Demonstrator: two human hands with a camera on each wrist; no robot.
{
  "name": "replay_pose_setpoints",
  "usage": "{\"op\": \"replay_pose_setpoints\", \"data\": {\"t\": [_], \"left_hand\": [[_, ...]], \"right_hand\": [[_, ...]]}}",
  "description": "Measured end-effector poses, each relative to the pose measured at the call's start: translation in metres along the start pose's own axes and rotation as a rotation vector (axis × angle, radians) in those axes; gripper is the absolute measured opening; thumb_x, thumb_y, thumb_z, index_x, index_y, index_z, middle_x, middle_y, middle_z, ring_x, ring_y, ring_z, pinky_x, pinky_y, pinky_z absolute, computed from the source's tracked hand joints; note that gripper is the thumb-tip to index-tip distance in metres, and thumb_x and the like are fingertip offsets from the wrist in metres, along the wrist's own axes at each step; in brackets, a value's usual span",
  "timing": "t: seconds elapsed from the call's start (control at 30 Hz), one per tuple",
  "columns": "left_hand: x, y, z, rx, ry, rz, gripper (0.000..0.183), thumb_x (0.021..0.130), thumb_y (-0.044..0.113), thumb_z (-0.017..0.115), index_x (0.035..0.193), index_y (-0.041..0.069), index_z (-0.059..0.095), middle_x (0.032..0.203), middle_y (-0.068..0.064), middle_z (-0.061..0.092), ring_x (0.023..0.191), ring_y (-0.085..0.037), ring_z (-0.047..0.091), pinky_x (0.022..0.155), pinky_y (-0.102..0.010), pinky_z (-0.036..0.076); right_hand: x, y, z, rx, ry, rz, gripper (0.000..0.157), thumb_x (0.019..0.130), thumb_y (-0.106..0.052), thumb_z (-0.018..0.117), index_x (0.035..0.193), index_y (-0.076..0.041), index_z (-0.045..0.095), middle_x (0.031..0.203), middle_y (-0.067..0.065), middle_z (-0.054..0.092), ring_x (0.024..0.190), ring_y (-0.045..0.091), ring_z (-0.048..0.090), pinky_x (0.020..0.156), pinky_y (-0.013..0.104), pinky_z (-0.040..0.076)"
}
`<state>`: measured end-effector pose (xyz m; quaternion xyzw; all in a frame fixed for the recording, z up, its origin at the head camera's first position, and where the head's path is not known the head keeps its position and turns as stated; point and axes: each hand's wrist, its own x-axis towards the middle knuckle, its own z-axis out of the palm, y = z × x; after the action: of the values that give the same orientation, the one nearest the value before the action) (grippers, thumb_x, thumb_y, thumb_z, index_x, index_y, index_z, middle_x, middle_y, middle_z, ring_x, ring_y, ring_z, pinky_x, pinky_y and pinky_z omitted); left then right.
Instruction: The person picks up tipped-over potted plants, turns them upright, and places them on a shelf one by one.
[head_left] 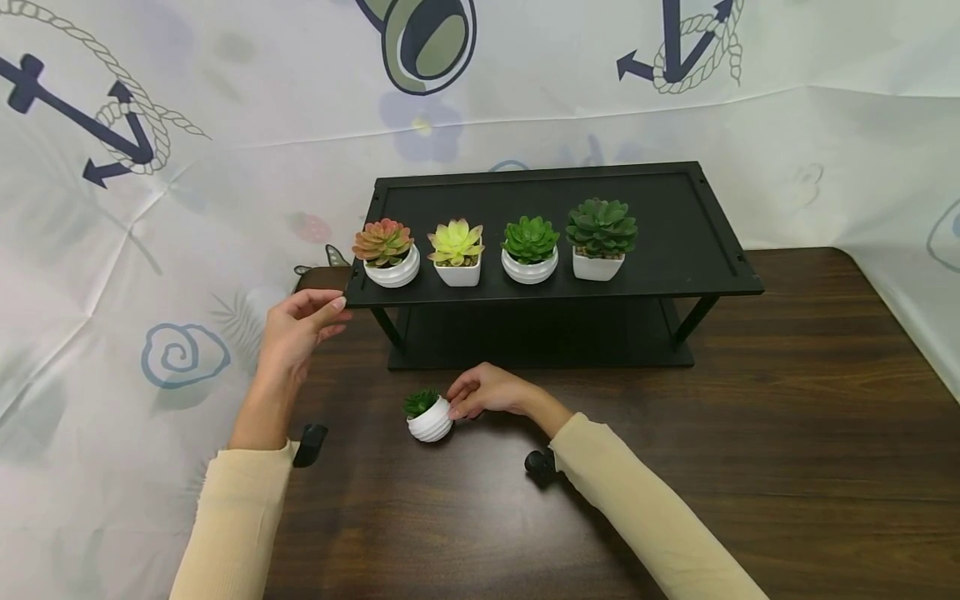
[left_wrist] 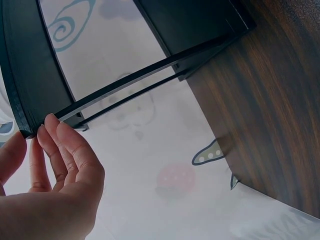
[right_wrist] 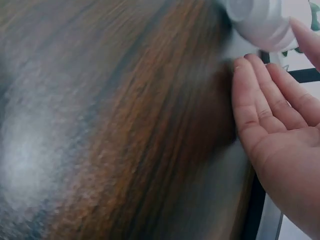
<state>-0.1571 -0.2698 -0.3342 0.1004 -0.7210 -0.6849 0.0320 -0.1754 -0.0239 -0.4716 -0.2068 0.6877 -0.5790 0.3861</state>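
Observation:
At the table's middle, my right hand (head_left: 487, 392) pinches the right side of a small green succulent (head_left: 421, 403) in a ribbed white pot (head_left: 431, 422). The pot tilts, its plant leaning up and left. In the right wrist view a fingertip touches the white pot (right_wrist: 262, 22), while several fingers (right_wrist: 250, 92) extend below it. My left hand (head_left: 300, 327) grips the front left corner of a black two-tier shelf (head_left: 675, 225). The left wrist view shows the thumb and fingertips of this hand (left_wrist: 65, 175) at the corner of the shelf's top board (left_wrist: 30, 65).
Along the front of the top board stand an orange-red succulent (head_left: 382, 242), a yellow one (head_left: 456, 243), a green one (head_left: 530, 240) and a larger dark green one (head_left: 602, 227), all in white pots. A brown wooden table (head_left: 825, 375) lies beneath; a printed cloth (head_left: 540, 92) hangs behind.

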Motion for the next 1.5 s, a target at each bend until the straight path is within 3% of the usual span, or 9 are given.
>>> {"op": "replay_pose_setpoints", "data": {"t": [0.13, 0.3, 0.43, 0.6, 1.03, 1.23, 1.37, 1.5], "left_hand": [[0.0, 0.0, 0.0, 0.006, -0.007, -0.003, 0.016, 0.085, 0.01, 0.065, 0.099, 0.003, 0.061, 0.089, 0.002, 0.059, 0.075, -0.01, 0.064, 0.069, -0.02, 0.052], [0.0, 0.001, 0.0, 0.007, -0.005, 0.004, 0.015, 0.085, 0.009, 0.065, 0.098, 0.003, 0.061, 0.088, 0.001, 0.06, 0.072, -0.007, 0.064, 0.068, -0.02, 0.052], [0.0, 0.001, 0.0, 0.011, -0.007, 0.002, 0.015, 0.085, 0.009, 0.065, 0.098, 0.003, 0.06, 0.089, 0.002, 0.059, 0.072, -0.007, 0.063, 0.068, -0.02, 0.052], [0.0, 0.0, -0.001, 0.013, -0.009, 0.0, 0.018, 0.085, 0.009, 0.065, 0.1, 0.001, 0.059, 0.09, 0.001, 0.059, 0.073, -0.008, 0.064, 0.068, -0.02, 0.052], [0.0, 0.0, 0.0, 0.018, -0.004, -0.001, 0.019, 0.085, 0.01, 0.065, 0.101, 0.0, 0.059, 0.089, 0.002, 0.059, 0.074, -0.009, 0.063, 0.069, -0.021, 0.052], [0.001, 0.0, 0.0, 0.012, -0.002, -0.008, 0.019, 0.085, 0.01, 0.065, 0.101, 0.0, 0.059, 0.09, 0.001, 0.059, 0.074, -0.009, 0.064, 0.069, -0.02, 0.052], [0.002, -0.001, 0.0, -0.005, 0.0, -0.009, 0.016, 0.085, 0.008, 0.065, 0.099, 0.002, 0.06, 0.089, 0.002, 0.059, 0.073, -0.009, 0.064, 0.068, -0.02, 0.052], [0.002, -0.001, 0.0, -0.012, 0.0, -0.008, 0.013, 0.085, 0.008, 0.065, 0.096, 0.004, 0.061, 0.089, 0.001, 0.059, 0.074, -0.009, 0.064, 0.068, -0.021, 0.052]], "right_hand": [[-0.001, 0.0, 0.0, 0.0, 0.007, 0.003, 0.036, 0.078, -0.001, 0.07, 0.109, 0.011, 0.057, 0.09, 0.01, 0.065, 0.074, 0.013, 0.061, 0.071, 0.036, 0.053], [0.001, -0.01, 0.005, -0.075, 0.045, 0.033, 0.041, 0.079, -0.016, 0.072, 0.11, 0.007, 0.058, 0.086, 0.004, 0.063, 0.077, 0.021, 0.061, 0.069, 0.037, 0.053], [0.006, -0.018, 0.014, -0.116, 0.099, 0.055, 0.036, 0.078, -0.023, 0.073, 0.101, 0.003, 0.061, 0.08, 0.004, 0.061, 0.072, 0.023, 0.058, 0.063, 0.034, 0.052], [0.014, -0.022, 0.024, -0.125, 0.184, 0.097, 0.031, 0.076, -0.029, 0.074, 0.085, -0.002, 0.062, 0.075, 0.012, 0.06, 0.065, 0.021, 0.056, 0.055, 0.03, 0.05], [0.031, -0.031, 0.044, -0.247, 0.296, 0.21, 0.041, 0.07, -0.045, 0.076, 0.068, -0.008, 0.057, 0.063, 0.011, 0.06, 0.053, 0.019, 0.057, 0.051, 0.032, 0.052], [0.03, -0.03, 0.043, -0.243, 0.254, 0.174, 0.035, 0.072, -0.036, 0.077, 0.069, -0.005, 0.061, 0.065, 0.015, 0.062, 0.056, 0.025, 0.059, 0.054, 0.034, 0.052], [0.026, -0.027, 0.038, -0.204, 0.184, 0.119, 0.031, 0.074, -0.026, 0.077, 0.085, -0.001, 0.063, 0.066, 0.008, 0.06, 0.058, 0.019, 0.057, 0.052, 0.028, 0.048], [0.022, -0.022, 0.032, -0.164, 0.132, 0.073, 0.038, 0.074, -0.017, 0.077, 0.101, 0.005, 0.061, 0.08, 0.003, 0.06, 0.067, 0.012, 0.055, 0.056, 0.023, 0.049]]}}
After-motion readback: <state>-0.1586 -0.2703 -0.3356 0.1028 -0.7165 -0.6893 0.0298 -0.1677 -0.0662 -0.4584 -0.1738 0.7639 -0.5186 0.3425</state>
